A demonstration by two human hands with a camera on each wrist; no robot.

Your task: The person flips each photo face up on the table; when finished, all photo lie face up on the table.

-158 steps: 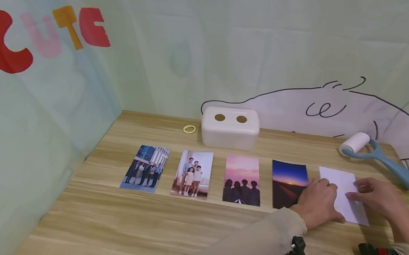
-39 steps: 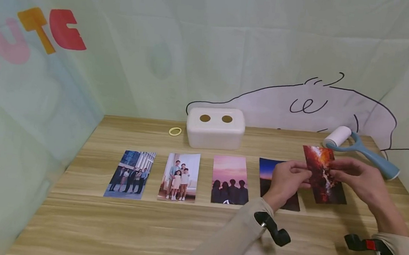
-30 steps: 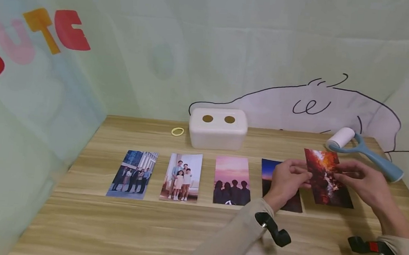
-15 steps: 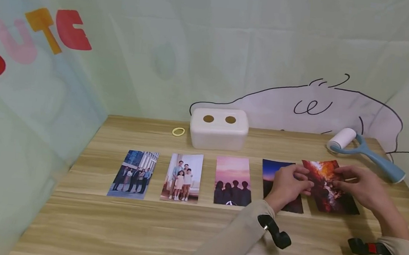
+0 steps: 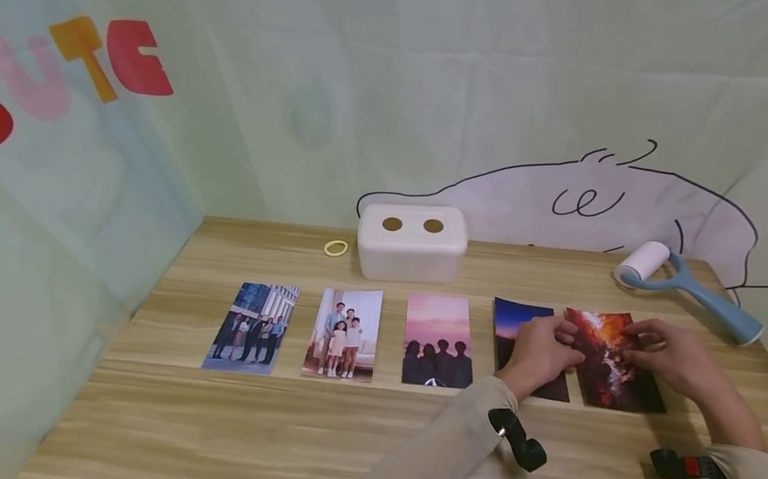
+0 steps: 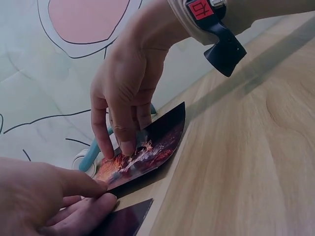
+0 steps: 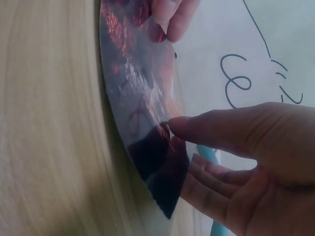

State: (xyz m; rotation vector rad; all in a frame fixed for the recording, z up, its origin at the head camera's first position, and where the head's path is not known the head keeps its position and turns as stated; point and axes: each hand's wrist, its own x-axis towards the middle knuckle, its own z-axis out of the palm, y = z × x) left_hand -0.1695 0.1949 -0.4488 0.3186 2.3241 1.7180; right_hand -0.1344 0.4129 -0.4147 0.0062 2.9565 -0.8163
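Observation:
Both hands are at a photo print (image 5: 615,362) with a fiery red, orange and black picture, the rightmost in a row of prints. My left hand (image 5: 541,353) pinches its left edge, above the blue sunset photo (image 5: 513,321), which it partly covers. At the opposite edge my right hand (image 5: 674,360) grips the print, thumb (image 7: 197,129) on the picture side and fingers beneath. In the left wrist view the fiery print (image 6: 147,152) bows, its near corner raised off the wooden table. The right wrist view shows the same curve.
Left of the hands lie a pink-sky silhouette photo (image 5: 440,337), a family photo (image 5: 343,332) and an office-group photo (image 5: 253,327). Behind them stand a white box (image 5: 410,254) with two holes and a yellow ring (image 5: 336,248). A blue-handled lint roller (image 5: 692,288) lies back right.
The rightmost print showed its white back at first; it has since been turned picture side up. Over the last second both hands have lowered it toward the table, in line with the row.

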